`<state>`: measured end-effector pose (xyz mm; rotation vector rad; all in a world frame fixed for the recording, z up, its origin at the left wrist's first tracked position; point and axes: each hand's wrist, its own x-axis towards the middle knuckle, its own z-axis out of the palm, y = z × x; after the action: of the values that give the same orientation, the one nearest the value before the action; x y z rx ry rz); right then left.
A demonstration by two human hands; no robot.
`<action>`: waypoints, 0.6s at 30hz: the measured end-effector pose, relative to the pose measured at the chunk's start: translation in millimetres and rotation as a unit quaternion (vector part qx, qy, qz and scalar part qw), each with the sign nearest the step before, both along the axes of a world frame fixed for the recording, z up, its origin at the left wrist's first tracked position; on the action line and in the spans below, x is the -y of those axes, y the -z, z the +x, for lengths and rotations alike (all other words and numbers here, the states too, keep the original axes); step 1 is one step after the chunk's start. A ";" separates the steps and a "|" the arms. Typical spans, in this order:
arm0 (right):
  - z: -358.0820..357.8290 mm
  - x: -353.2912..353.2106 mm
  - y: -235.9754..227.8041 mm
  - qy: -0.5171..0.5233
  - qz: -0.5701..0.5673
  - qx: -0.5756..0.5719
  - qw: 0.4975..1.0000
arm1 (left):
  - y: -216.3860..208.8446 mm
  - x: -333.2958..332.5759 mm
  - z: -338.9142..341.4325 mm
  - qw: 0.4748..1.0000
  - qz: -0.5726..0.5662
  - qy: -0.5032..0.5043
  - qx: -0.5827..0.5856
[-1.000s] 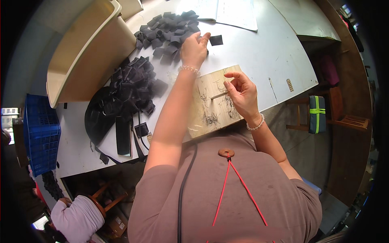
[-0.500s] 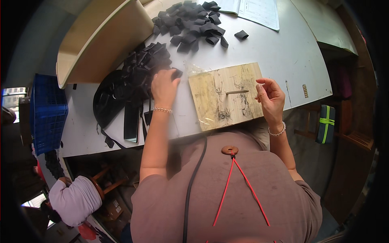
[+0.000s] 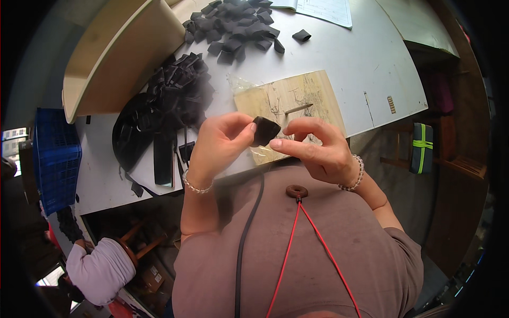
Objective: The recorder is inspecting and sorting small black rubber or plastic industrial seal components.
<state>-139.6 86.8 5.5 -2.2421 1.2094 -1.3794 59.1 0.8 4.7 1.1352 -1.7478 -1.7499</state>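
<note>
Pinched between the thumb and fingers of my left hand point(image 3: 214, 148) is a small black fabric loop point(image 3: 266, 131), raised over the near part of a wooden board point(image 3: 318, 87). My right hand point(image 3: 323, 153) comes in from the other side with thumb and forefinger apart. One of its fingertips is at the loop's edge; whether it touches I cannot tell. A pointed peg point(image 3: 298, 108) stands out of the board, just beyond my right fingers. Dark scribbles and thread-like marks cover the board, and clear plastic film point(image 3: 241, 84) shows at its edge.
Left of the board lies a heap of black pieces point(image 3: 180, 79), with a phone point(image 3: 164, 159) beside it. Further back are a second pile of black loops point(image 3: 233, 26), one separate loop point(image 3: 301, 35) and papers point(image 3: 328, 10). A curved wooden panel point(image 3: 122, 58) borders the left.
My left hand has come from the black heap toward me and right, now holding a loop. My right hand has moved left to meet it. The view has shifted slightly.
</note>
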 end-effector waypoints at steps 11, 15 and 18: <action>1.5 -10.4 8.7 0.132 0.192 0.057 0.971 | 2.9 -35.4 -27.2 0.960 -0.279 -0.009 0.019; 3.2 -13.0 14.5 0.163 0.167 0.115 0.965 | 9.3 -44.1 -38.3 0.897 -0.439 0.005 0.053; 4.3 -12.6 9.6 0.223 0.157 0.111 0.956 | 14.3 -45.0 -44.8 0.879 -0.475 -0.009 0.045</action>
<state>-135.3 99.4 -4.1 -1.6124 1.7768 -1.4124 14.3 45.8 -9.6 0.7569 -2.2140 -0.6052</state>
